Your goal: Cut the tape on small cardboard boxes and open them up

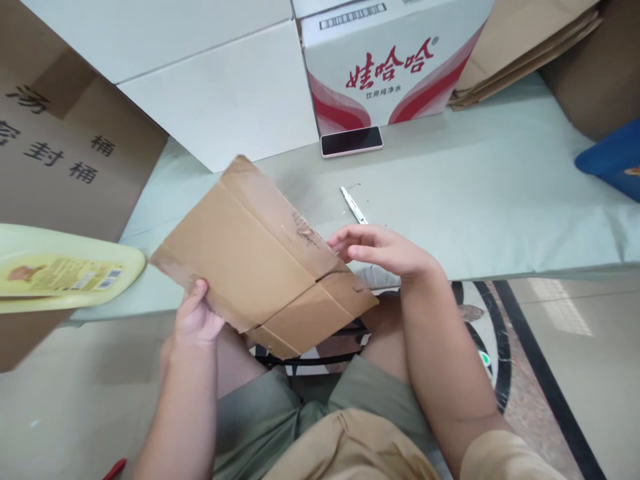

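Observation:
A folded piece of brown cardboard (250, 247) is tilted above my lap, creased and scuffed with a torn patch along its right edge. My left hand (197, 317) grips its lower left edge, thumb on top and the other fingers hidden underneath. By the right edge is my right hand (385, 250), its fingers loosely curved and apart from the thumb. Whether its fingertips touch the cardboard, I cannot tell. Just beyond that hand, a white utility knife (354, 205) lies on the pale green table cover (480, 193).
A phone (351, 142) lies before a white and red water carton (390, 73). White boxes (220, 100) and a large brown carton (65, 133) stand left. A yellow bottle (70, 267) juts in at left, a blue object (615, 160) at right. Folded brown cardboard (525, 40) leans behind.

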A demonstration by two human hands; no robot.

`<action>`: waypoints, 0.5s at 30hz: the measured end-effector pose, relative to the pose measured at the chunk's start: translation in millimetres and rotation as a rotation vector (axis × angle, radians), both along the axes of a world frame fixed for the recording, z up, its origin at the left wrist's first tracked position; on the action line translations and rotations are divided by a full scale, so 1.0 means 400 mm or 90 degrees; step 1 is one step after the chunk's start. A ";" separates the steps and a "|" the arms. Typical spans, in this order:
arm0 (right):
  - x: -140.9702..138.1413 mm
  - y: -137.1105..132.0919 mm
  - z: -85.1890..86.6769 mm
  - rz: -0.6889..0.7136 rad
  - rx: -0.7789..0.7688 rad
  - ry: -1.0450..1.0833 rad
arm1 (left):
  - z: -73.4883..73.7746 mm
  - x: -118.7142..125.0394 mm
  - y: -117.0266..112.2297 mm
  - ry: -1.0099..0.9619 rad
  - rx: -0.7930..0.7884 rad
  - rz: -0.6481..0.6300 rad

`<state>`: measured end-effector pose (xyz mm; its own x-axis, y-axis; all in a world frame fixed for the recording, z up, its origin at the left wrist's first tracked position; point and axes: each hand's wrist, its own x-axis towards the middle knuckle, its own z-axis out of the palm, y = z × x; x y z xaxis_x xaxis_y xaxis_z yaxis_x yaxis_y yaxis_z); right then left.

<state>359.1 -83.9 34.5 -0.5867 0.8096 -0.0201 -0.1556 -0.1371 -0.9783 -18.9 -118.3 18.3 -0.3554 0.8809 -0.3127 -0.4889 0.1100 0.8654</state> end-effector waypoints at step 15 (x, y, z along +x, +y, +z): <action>-0.061 0.000 0.005 0.019 0.003 0.123 | -0.041 0.011 -0.019 0.005 -0.051 -0.235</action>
